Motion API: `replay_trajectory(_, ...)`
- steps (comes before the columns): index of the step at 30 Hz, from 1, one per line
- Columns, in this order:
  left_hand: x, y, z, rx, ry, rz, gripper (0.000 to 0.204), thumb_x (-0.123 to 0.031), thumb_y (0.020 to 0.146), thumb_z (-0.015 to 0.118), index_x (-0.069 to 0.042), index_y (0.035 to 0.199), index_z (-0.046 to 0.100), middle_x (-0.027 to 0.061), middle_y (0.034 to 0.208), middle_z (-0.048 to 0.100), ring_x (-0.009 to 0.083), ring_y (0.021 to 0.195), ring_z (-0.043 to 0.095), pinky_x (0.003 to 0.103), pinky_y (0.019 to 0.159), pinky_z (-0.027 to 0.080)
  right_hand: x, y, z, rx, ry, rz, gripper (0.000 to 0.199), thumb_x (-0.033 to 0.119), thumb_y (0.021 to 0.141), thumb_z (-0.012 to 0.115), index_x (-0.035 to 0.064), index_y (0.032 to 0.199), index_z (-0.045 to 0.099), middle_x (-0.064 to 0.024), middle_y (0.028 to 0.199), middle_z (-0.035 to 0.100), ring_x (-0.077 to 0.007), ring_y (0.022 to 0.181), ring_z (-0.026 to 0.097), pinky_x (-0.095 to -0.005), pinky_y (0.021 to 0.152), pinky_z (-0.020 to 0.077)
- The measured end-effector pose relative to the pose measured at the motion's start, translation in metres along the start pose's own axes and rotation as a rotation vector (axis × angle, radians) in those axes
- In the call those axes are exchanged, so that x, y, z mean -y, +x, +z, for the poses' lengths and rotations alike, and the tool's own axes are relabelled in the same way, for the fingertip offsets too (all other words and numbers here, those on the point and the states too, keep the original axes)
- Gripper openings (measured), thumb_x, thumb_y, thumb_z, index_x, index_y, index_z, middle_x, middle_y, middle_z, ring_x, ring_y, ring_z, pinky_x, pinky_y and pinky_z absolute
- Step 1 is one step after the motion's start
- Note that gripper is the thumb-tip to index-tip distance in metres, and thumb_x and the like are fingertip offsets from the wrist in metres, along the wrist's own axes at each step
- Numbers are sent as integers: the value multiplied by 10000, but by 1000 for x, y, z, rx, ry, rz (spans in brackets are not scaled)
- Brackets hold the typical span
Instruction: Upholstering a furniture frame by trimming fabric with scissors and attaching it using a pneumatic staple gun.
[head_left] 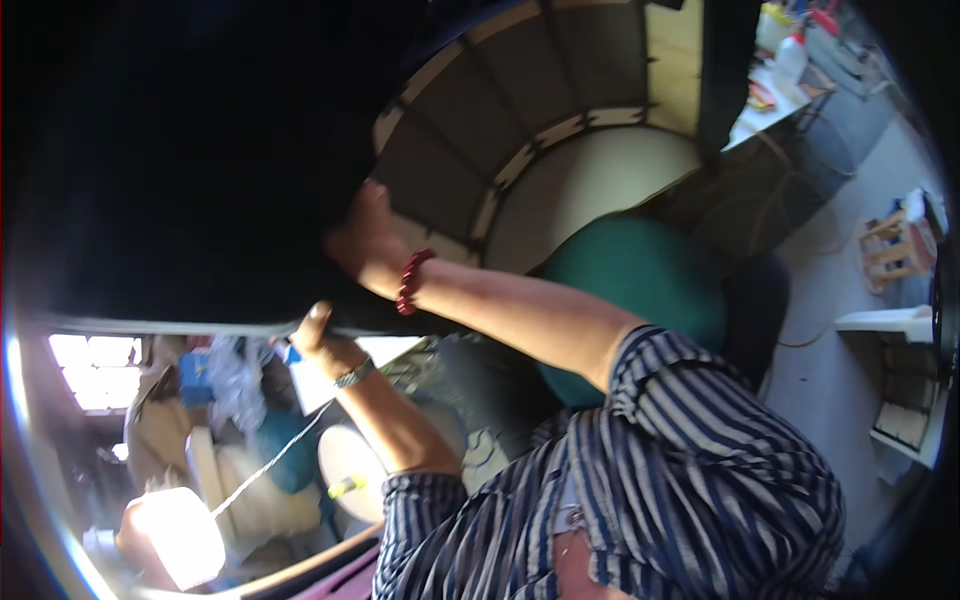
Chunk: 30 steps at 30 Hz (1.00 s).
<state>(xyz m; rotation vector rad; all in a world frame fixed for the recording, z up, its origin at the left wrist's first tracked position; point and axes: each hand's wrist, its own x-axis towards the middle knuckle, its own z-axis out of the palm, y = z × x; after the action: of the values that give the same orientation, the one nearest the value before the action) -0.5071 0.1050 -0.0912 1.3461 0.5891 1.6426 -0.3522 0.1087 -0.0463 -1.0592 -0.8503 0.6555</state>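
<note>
A large, very dark piece (200,200) fills the upper left, its surface lost in shadow. Behind its right side shows the inside of a big rounded frame (515,165), with grey panels between pale wooden ribs and a pale flat base. My left hand (328,348), below a wristwatch, is closed on the lower edge of the dark piece, thumb up in front and the other fingers hidden. Higher up, my right hand (372,240), above a red beaded bracelet, lies against the right side of the dark piece, beside the frame; its fingers are shadowed and blurred.
A green rounded seat or cushion (640,290) sits under my right forearm. A glaring lamp (185,535) with a twisted cord is at the lower left, near plastic bags (238,385). A cluttered white table (770,105) stands far right, with a small wooden frame (893,250) below it.
</note>
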Motion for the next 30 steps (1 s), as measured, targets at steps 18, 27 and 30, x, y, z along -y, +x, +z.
replay_trajectory(18,-25,-24,74,-140,467,267,508,-54,660,815,28,1097,569,97,1049,608,182,924,584,293,859,462,-17,10,-115,45,-246,-380,391,89,694,742,13,1030,556,-138,919,621,-260,846,629,-353,721,511)
replay_trajectory(27,9,35,27,-263,639,298,379,-61,705,786,32,1037,629,99,975,667,166,854,612,277,808,471,-4,94,-388,-868,-625,-649,757,104,637,794,-48,1265,400,-201,1257,455,-315,1167,447,-385,1021,322)
replay_trajectory(30,33,71,5,-255,542,323,379,-44,684,780,36,1026,639,100,975,675,160,849,614,276,815,467,21,106,-418,-482,-309,-407,732,223,670,825,-49,1245,464,-151,1154,593,-234,1022,580,-303,888,438)
